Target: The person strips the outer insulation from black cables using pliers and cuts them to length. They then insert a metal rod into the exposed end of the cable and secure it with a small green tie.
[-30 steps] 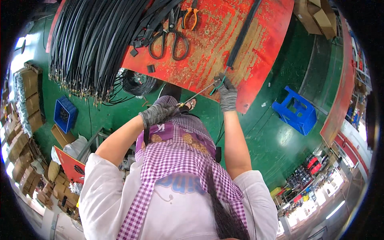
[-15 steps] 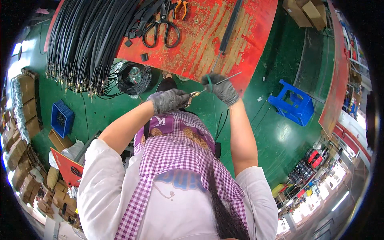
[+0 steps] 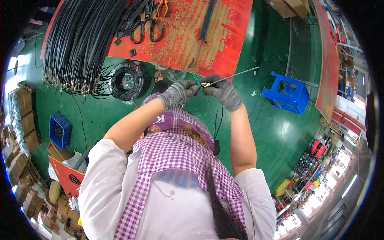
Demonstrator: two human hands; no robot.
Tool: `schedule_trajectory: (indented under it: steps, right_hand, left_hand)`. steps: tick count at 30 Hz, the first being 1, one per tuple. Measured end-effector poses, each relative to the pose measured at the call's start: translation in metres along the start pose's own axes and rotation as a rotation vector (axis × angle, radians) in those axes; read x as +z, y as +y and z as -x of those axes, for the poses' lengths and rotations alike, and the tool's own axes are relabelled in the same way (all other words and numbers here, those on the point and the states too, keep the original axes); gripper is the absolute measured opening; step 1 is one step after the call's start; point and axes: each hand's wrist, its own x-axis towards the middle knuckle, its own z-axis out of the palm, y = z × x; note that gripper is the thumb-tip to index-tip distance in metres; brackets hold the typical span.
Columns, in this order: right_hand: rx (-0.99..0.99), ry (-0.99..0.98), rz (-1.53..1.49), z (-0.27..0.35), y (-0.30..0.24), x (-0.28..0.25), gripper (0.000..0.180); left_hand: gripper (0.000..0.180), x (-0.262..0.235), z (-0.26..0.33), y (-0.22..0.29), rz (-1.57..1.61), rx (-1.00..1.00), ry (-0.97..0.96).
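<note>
My two gloved hands meet just off the near edge of the red table [image 3: 230, 60]. My left hand [image 3: 179, 94] is closed, its fingertips pinched at a small brass-coloured fitting [image 3: 205, 85]; most of what lies inside the fingers is hidden. My right hand [image 3: 225, 93] is closed around a thin metal rod [image 3: 242, 72], which sticks out past it to the upper right. The rod's other end meets the fitting between the hands. A green cord [image 3: 195, 77] runs from the fingertips up toward a dark strip [image 3: 207, 24] lying on the table.
Black-handled scissors [image 3: 157, 31], orange-handled pliers [image 3: 162, 8] and small black pieces [image 3: 133, 52] lie on the table. At left hangs a thick bundle of black cables [image 3: 80, 44]. On the green floor are a cable coil [image 3: 126, 82], a blue crate [image 3: 60, 130] and a blue stool [image 3: 286, 94].
My hands have come together, the left moving right and up. The rod now extends farther right of my right hand. The table and surroundings have shifted left in the view.
</note>
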Motion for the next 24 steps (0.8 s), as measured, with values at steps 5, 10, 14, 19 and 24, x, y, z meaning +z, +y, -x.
schedule_trajectory:
  steps: [5,10,14,19,24]
  right_hand:
    - [-0.123,0.044,-0.183,0.033,0.010,0.009,0.029]
    - [-0.161,0.109,-0.063,0.057,0.019,0.018,0.030]
    - [-0.190,0.167,-0.035,0.072,0.019,0.025,0.026]
    - [-0.237,0.223,0.019,0.082,0.018,0.031,0.022]
    - [-0.275,0.207,-0.047,0.090,0.020,0.031,0.027]
  left_hand:
    - [0.023,0.018,0.019,0.015,-0.229,0.158,0.114]
    - [0.026,0.040,0.028,0.003,-0.135,0.189,0.123]
    - [0.027,0.053,0.034,-0.002,-0.042,0.247,0.126]
    - [0.026,0.062,0.040,-0.006,-0.019,0.352,0.108]
    - [0.021,0.072,0.053,0.000,-0.117,0.465,0.179]
